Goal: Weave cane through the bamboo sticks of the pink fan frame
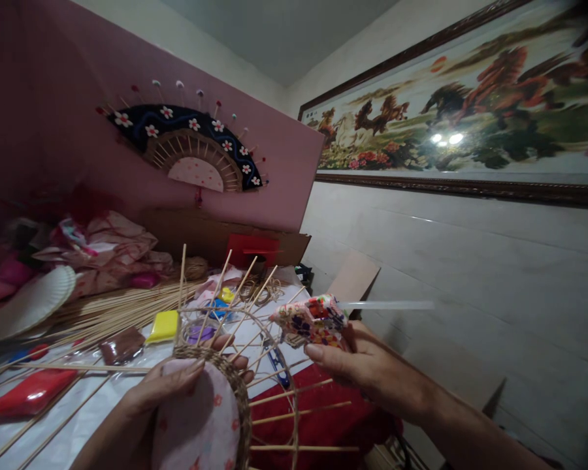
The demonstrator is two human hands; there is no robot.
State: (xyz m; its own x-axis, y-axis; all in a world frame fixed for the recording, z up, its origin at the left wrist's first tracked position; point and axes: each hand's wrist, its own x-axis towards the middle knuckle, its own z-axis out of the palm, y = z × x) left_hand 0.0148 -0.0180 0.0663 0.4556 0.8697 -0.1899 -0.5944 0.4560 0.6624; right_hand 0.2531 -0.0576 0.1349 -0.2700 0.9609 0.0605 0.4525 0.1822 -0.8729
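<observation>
My left hand (pixel 147 398) pinches the near edge of a half-round fan frame (pixel 242 391), thumb on its pink flowered cloth centre (pixel 196 418) and fingers behind it. Braided cord borders the cloth, thin sticks spread outward from it, and an outer cord arc crosses the sticks. My right hand (pixel 357 356) is wrapped round a glue gun (pixel 316 320) covered in flowered material, with a clear glue stick (pixel 389 305) jutting from its back. The gun's tip points left, close to the outer arc; whether it touches cannot be made out.
Blue scissors (pixel 277 365), bundled sticks (pixel 127 310), and yellow (pixel 164 326), brown (pixel 122 346) and red packets (pixel 32 391) lie on the white-covered table. Red cloth (pixel 323 411) lies below the frame. A finished fan (pixel 191 147) stands upright behind, against a pink panel.
</observation>
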